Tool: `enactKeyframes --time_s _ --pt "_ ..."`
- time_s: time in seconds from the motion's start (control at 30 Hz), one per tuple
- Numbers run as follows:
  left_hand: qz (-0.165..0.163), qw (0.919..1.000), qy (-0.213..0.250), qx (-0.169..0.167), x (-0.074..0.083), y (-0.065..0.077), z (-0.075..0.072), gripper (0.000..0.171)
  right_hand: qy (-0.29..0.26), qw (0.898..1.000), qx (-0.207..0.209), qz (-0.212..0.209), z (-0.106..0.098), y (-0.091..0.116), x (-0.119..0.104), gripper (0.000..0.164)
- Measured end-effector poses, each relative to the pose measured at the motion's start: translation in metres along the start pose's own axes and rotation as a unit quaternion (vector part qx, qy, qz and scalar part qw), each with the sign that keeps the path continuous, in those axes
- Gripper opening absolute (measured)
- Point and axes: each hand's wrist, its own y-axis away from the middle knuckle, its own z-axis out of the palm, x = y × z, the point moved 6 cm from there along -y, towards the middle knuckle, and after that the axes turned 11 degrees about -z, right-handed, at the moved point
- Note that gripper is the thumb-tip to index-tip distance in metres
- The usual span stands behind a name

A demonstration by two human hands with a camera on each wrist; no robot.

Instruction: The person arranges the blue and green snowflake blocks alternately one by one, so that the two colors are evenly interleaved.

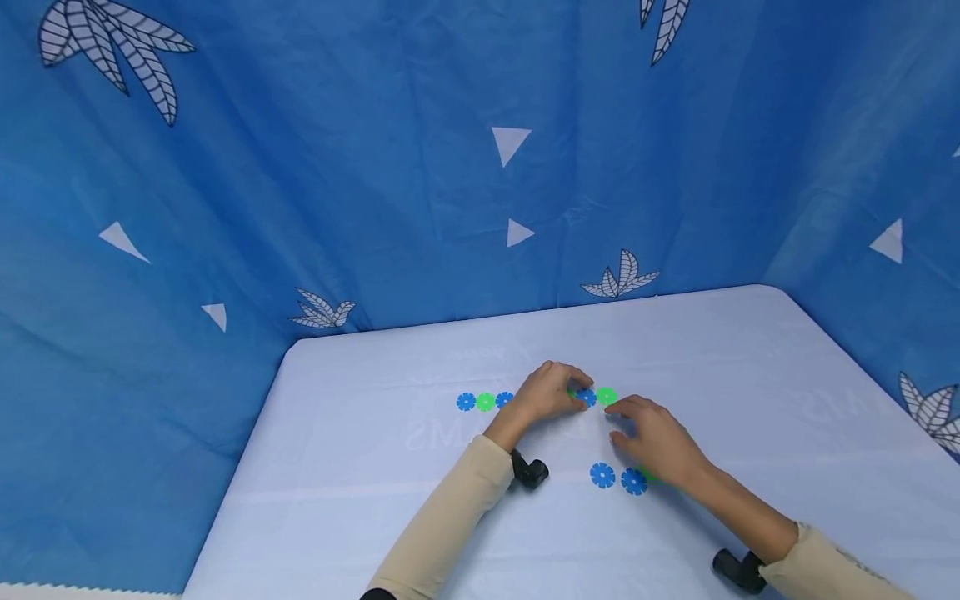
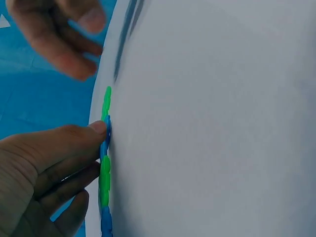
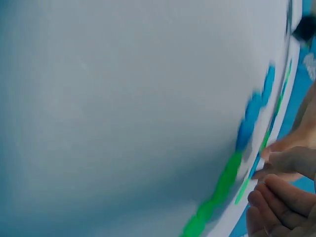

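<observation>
A row of notched plastic discs lies on the white table, blue and green in turn. My left hand (image 1: 551,392) covers part of this row and pinches a blue disc (image 1: 587,398) between thumb and fingers, as the left wrist view also shows. A green disc (image 1: 607,396) sits at the row's right end, just past those fingertips. Close by it my right hand (image 1: 660,437) hovers, fingers loosely bent and holding nothing. Nearer to me lie two loose blue discs (image 1: 602,475), with a green disc (image 1: 649,474) partly hidden beneath the right hand.
At the row's left end are a blue disc (image 1: 466,402), a green disc (image 1: 486,402) and another blue one (image 1: 505,400). Black wrist devices (image 1: 531,473) show under both forearms. A blue patterned curtain (image 1: 420,167) hangs behind the table (image 1: 337,500).
</observation>
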Motion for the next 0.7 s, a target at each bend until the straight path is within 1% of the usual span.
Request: enactKeyframes --time_s 0.17,0.33,0.43,0.53,0.7 --pt "-0.001 1.0000 -0.002 0.008 0.001 0.000 -0.001 0.033 -0.011 0.999 -0.028 -0.021 0.008 0.022 -0.016 0.031" --pt "0.001 0.9997 0.009 0.021 0.003 -0.004 0.001 0.033 -0.007 0.998 -0.050 -0.037 0.016 0.036 -0.029 0.032" --pt "0.007 0.9995 0.019 0.026 0.006 -0.006 0.004 0.034 -0.001 0.997 -0.056 -0.043 0.020 0.039 -0.035 0.035" --pt "0.012 0.9993 0.029 0.020 0.009 -0.009 0.008 0.035 0.010 0.997 -0.056 -0.046 0.023 0.039 -0.038 0.036" --pt "0.013 0.9992 0.035 0.015 0.015 -0.011 0.012 0.034 0.022 0.997 -0.044 -0.066 0.023 0.039 -0.040 0.031"
